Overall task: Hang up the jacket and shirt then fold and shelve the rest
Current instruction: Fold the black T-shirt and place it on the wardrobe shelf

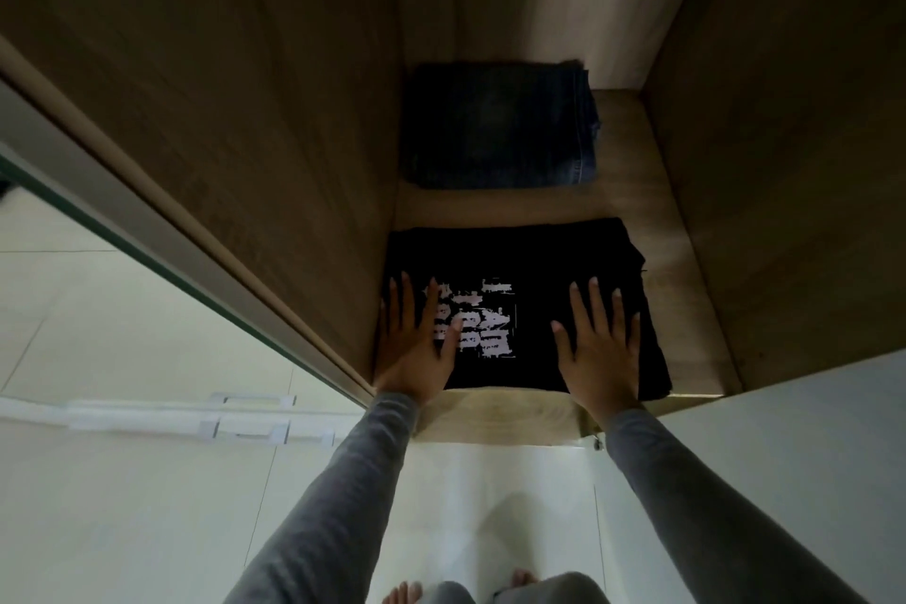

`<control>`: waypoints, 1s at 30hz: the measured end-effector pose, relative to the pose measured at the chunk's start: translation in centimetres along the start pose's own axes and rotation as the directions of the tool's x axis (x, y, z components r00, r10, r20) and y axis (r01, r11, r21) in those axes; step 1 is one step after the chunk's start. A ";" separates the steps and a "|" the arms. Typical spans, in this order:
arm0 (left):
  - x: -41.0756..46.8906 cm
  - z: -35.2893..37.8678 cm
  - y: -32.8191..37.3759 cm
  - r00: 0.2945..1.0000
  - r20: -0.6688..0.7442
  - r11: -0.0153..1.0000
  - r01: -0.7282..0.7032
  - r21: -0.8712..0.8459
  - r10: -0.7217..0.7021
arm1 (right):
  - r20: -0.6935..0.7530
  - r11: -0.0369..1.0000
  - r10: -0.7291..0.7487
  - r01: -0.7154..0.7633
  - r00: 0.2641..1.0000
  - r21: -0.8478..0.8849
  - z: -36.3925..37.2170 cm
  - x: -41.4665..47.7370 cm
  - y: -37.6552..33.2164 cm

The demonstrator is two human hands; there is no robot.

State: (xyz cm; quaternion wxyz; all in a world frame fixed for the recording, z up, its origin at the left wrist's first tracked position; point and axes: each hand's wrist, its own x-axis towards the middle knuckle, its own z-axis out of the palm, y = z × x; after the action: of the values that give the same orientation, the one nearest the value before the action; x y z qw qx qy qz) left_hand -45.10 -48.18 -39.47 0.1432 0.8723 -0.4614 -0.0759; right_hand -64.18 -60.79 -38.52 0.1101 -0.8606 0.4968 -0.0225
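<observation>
A folded black T-shirt (519,255) with a white print lies at the front of a wooden wardrobe shelf (657,231). My left hand (416,343) rests flat on its left part, fingers straight and spread. My right hand (600,343) lies flat on its right part in the same way. Behind the T-shirt, deeper on the same shelf, sits a folded pair of dark blue jeans (500,128), apart from it by a strip of bare wood.
Wooden side walls (245,113) close in the shelf on the left and right. A wardrobe door edge (147,235) runs diagonally at the left. Pale floor tiles (490,505) and my bare toes show below. White drawer handles (245,427) are at the lower left.
</observation>
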 end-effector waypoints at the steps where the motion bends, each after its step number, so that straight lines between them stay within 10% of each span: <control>1: -0.1 -0.1 -0.1 1.000 0.001 1.000 0.010 -0.005 -0.010 | 0.004 1.000 0.003 -0.003 1.000 0.002 0.0 0.0 -0.2; 14: 0.2 -0.4 -0.5 0.998 0.061 0.999 -0.016 0.031 0.014 | 0.031 0.999 -0.054 0.054 0.998 0.007 0.1 0.4 0.8; 20: -1.2 -4.5 1.6 0.979 0.185 0.992 0.063 0.110 -0.083 | 0.331 0.999 -0.050 0.040 0.942 0.035 -4.6 0.0 0.7; 30: -5.7 -18.7 9.1 0.999 -0.047 1.000 -0.006 -0.021 0.005 | 0.263 0.977 -0.099 0.043 0.960 0.211 -19.9 -3.9 -3.4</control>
State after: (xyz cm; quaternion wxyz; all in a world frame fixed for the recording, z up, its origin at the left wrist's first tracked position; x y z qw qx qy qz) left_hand -50.42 -44.96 -18.82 0.1635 0.8710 -0.4593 -0.0600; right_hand -66.16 -59.13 -18.17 0.2635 -0.8572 0.4405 0.0414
